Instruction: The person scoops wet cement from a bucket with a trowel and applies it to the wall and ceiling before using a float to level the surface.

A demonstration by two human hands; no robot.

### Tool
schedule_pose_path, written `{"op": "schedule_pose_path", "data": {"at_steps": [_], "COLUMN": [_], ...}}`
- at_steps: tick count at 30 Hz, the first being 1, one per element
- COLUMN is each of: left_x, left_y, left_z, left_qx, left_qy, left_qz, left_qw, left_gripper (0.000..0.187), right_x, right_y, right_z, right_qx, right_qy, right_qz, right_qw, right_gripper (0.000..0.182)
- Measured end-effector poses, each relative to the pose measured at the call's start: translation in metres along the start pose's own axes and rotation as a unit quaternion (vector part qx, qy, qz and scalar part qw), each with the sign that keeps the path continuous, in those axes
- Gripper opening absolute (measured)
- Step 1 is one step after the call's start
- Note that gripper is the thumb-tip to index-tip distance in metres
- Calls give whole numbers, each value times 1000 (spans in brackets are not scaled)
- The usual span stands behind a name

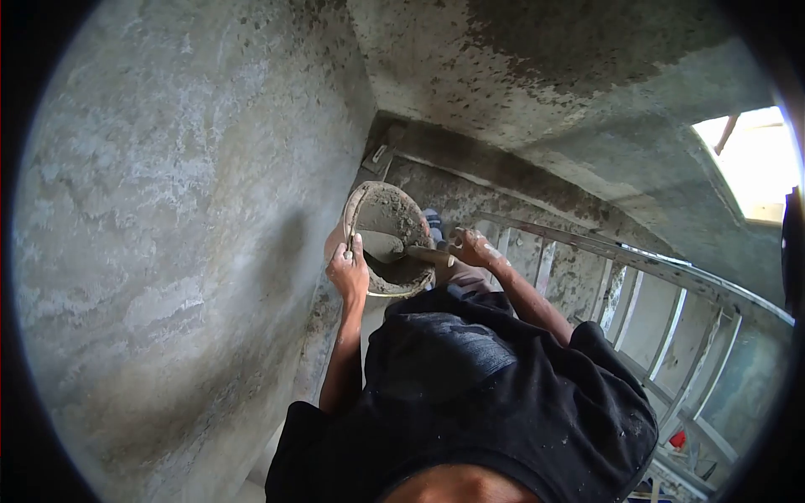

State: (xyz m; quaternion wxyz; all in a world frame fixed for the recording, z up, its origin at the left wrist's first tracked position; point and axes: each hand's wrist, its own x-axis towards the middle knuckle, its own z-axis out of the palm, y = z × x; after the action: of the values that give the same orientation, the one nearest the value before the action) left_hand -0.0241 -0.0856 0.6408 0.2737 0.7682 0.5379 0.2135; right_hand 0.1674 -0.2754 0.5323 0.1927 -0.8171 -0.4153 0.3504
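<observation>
Left grip [348, 272] pinches the left rim of a bucket [335, 239] in the head view, thumb up at the lip and the fingers wrapped to its outer side. Right grip [476, 249] has its fingers curled just beside the wooden-looking handle of a trowel [433, 256]; I cannot tell whether they close on it or hang apart from it.

The bucket is in front of the person's body, between the left wall [168, 210] and a ladder-like frame [579, 241] on the right, its mouth facing up toward the head. What bears its underside is hidden.

Grey mix [404, 210] coats the far and right inner side, so I judge the bucket lopsided and fairly heavy for 1 hand. Its wall is probably stiff plastic with some give, hardly fragile, but smeared and likely slippery at the lip. Better to hold it at 2 opposite points of the rim. The trowel, blade inside the bucket, looks light and rigid; its handle end, to the right, is the sensible place to take it.
</observation>
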Motion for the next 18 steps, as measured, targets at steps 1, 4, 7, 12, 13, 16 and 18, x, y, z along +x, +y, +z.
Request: {"op": "schedule_pose_path", "data": {"at_steps": [1, 4, 7, 12, 13, 16, 18], "left_x": [5, 20, 39, 75, 85, 102, 115], "left_y": [1, 14, 29, 57, 64, 76, 90], "left_z": [3, 8, 11, 6, 6, -2, -6], "left_qx": [2, 22, 22, 42, 49, 54, 43], "left_qy": [-5, -29, -16, -3, -4, 15, 24], "left_qz": [-4, -21, -9, -36, -37, 5, -1], "left_qw": [1000, 999, 1000, 998, 998, 998, 999], "left_gripper": [45, 44, 43, 40, 40, 37, 36], "right_x": [8, 47, 76, 103, 116, 143, 147], "right_y": [4, 50, 51, 9, 6, -5, -27], "right_z": [-1, 40, 49, 14, 4, -23, -73], "right_qx": [6, -54, -175, -259, -206, -151, -172], "right_qy": [-20, -90, -113, 133, 120, -1, -40], "right_qz": [-15, -108, -261, -434, -424, -307, -234], "right_qw": [1000, 989, 943, 852, 874, 940, 956], "right_gripper": [39, 38, 35, 38, 39, 42, 56]}}
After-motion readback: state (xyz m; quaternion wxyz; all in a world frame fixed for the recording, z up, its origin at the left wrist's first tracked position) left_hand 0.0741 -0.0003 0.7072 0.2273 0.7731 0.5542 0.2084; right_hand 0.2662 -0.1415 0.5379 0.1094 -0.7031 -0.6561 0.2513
